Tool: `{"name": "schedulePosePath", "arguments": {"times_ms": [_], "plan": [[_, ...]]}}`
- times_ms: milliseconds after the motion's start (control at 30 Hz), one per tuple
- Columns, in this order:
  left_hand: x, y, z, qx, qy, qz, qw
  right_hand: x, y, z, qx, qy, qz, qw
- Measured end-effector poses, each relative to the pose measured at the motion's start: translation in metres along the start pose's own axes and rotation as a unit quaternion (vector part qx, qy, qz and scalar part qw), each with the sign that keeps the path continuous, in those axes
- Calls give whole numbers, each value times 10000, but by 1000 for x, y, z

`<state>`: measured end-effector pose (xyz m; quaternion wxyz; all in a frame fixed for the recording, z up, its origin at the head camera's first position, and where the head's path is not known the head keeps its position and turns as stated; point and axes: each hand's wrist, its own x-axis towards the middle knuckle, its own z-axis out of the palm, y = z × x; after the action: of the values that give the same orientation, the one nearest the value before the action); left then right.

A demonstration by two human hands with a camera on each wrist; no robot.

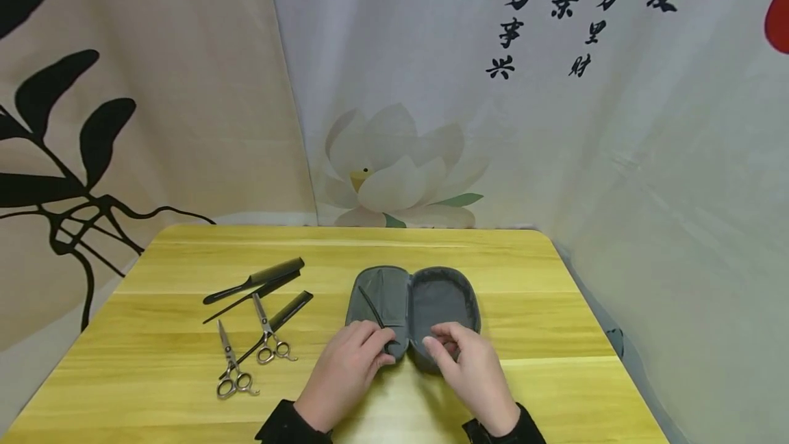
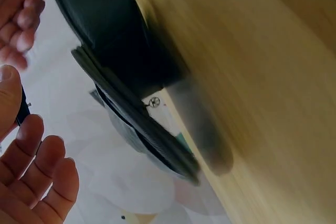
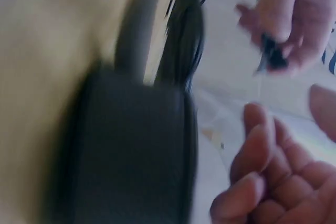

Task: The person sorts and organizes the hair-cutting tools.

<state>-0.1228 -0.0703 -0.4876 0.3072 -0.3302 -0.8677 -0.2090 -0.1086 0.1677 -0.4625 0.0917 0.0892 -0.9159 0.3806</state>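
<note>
A dark grey case point(image 1: 444, 297) lies unfolded on the table, its flat lid half point(image 1: 394, 293) to the left and its deep half to the right. Over the lid half, my left hand point(image 1: 353, 365) pinches a slim black object point(image 1: 371, 305) between thumb and fingers; its kind is not clear. That object shows as a dark piece point(image 2: 23, 109) in the left wrist view. My right hand point(image 1: 467, 362) hovers at the near edge of the deep half, fingers loosely bent and holding nothing. In the right wrist view its fingers point(image 3: 252, 153) are beside the case.
Left on the wooden table point(image 1: 524, 403) lie two scissors point(image 1: 227, 351) point(image 1: 266, 327) and several black combs point(image 1: 265, 279), one partly under the scissors. A printed curtain point(image 1: 394, 88) hangs behind the table.
</note>
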Motion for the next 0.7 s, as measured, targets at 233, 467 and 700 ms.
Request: {"name": "schedulePosePath", "arguments": {"times_ms": [233, 467, 700], "plan": [[-2, 6, 7, 78, 97, 215, 9997, -2, 0, 17, 1388, -776, -961, 9826], [-3, 8, 9, 190, 81, 252, 9995, -3, 2, 25, 1233, -341, -1299, 9833], [-2, 11, 13, 156, 286, 497, 9982, -3, 6, 31, 727, 212, -1717, 9822]]}}
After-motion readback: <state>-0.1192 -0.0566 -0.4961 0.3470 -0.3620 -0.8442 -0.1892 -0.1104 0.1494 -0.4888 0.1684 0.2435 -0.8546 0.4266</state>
